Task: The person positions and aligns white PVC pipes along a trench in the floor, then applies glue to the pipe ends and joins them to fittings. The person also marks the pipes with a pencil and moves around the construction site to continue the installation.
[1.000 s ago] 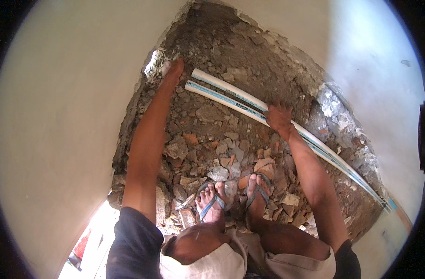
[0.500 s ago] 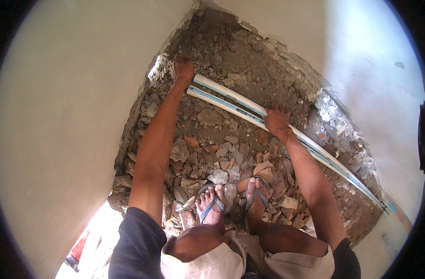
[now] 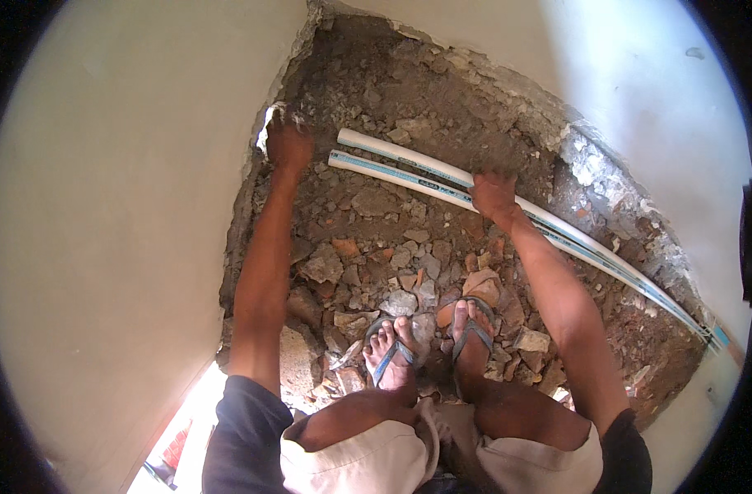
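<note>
Two white plastic pipes (image 3: 405, 158) with blue stripes lie side by side across the rubble, slanting from the centre down to the right. My right hand (image 3: 494, 196) is wrapped over the farther pipe, its fingertips hidden on the far side. Away from the pipes' cut left ends, my left hand (image 3: 290, 145) reaches to the foot of the left wall, beside a small bright opening (image 3: 267, 125). Its fingers are blurred and dark against the dirt, and whether they hold anything does not show.
Broken bricks and stones (image 3: 322, 265) cover the ground around my sandalled feet (image 3: 392, 350). A pale wall (image 3: 129, 206) rises on the left, another (image 3: 639, 90) at the right, both with ragged lower edges. The pipes' far right ends meet the right wall near a joint (image 3: 716, 333).
My left hand has moved left and slightly nearer, from beside the pipe ends to the wall opening. The right hand's fingers, spread before, are now closed over the farther pipe.
</note>
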{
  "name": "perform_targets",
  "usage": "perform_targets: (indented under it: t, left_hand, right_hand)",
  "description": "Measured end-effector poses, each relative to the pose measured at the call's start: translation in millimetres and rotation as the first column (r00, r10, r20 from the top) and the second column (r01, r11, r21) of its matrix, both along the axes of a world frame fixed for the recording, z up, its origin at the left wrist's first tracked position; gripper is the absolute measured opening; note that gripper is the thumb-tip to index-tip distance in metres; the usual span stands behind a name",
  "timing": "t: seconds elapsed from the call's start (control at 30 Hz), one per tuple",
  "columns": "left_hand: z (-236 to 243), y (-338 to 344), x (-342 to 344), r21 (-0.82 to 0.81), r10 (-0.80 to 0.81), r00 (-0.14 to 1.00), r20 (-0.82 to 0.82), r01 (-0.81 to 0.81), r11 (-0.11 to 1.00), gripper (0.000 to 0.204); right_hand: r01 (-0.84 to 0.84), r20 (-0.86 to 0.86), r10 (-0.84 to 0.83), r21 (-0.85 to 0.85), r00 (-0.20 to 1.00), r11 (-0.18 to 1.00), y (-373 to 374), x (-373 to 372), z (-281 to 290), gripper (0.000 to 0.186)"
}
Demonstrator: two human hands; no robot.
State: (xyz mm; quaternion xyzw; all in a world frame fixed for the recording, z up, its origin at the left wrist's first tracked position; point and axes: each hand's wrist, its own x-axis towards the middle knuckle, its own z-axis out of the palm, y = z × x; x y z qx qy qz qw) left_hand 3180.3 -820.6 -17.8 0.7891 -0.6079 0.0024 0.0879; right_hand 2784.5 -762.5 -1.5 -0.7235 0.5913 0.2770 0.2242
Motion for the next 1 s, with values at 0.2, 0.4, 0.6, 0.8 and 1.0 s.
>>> perform_targets:
  t: [0.2,0.4,0.6,0.8,1.0]
  left_hand:
    - [-6.4,46.0,17.8,0.186,-0.608,0.79,0.08,0.587,0.788,0.038]
    - [58.2,5.3,-31.4,0.82,-0.139,0.989,0.041,0.046,0.571,0.043]
    - [-7.4,28.5,7.0,0.031,-0.455,0.81,0.369,0.479,0.877,0.031]
    - [48.3,4.9,-30.0,0.736,-0.343,0.925,0.164,0.116,0.667,0.03]
    - [27.2,24.1,-43.1,0.613,0.003,0.955,-0.297,0.188,0.767,0.031]
  right_hand:
    - [0.033,0.011,-0.034,0.056,0.999,0.998,-5.1,-2.6,0.3,0.036]
    - [-0.005,-0.041,0.007,0.056,0.999,0.998,-5.2,-0.3,5.3,0.039]
    - [0.007,0.053,-0.006,-0.007,0.999,1.0,-2.1,1.1,-9.7,0.036]
    - [0.039,0.071,-0.036,-0.041,0.997,0.998,0.2,-6.0,-9.9,0.033]
    - [0.01,0.049,-0.012,0.052,0.999,0.999,-7.7,-0.7,-1.2,0.036]
